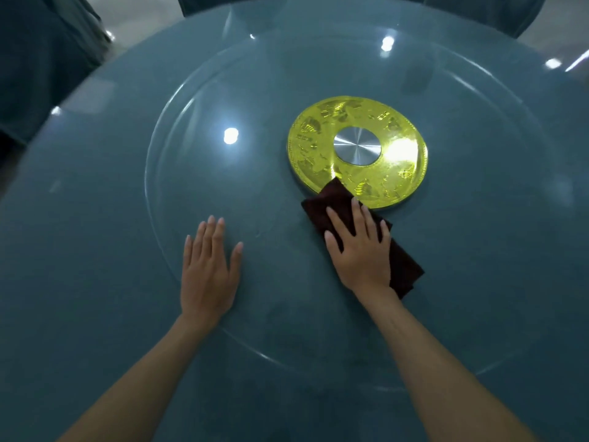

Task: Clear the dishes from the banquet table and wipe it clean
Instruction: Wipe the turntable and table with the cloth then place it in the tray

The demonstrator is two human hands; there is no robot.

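A glass turntable (191, 129) lies on the table (47, 282), with a disc (318, 135) under it at its middle and a hub (357, 149) at the disc's centre. The cloth (404, 266) lies on the turntable at the disc's near edge, its far corner over the disc, and the right hand (358, 250) lies flat on it. The left hand (208, 269) lies flat on the turntable left of the cloth, near the turntable's near-left rim; chairs (41, 59) stand behind the table's far edge
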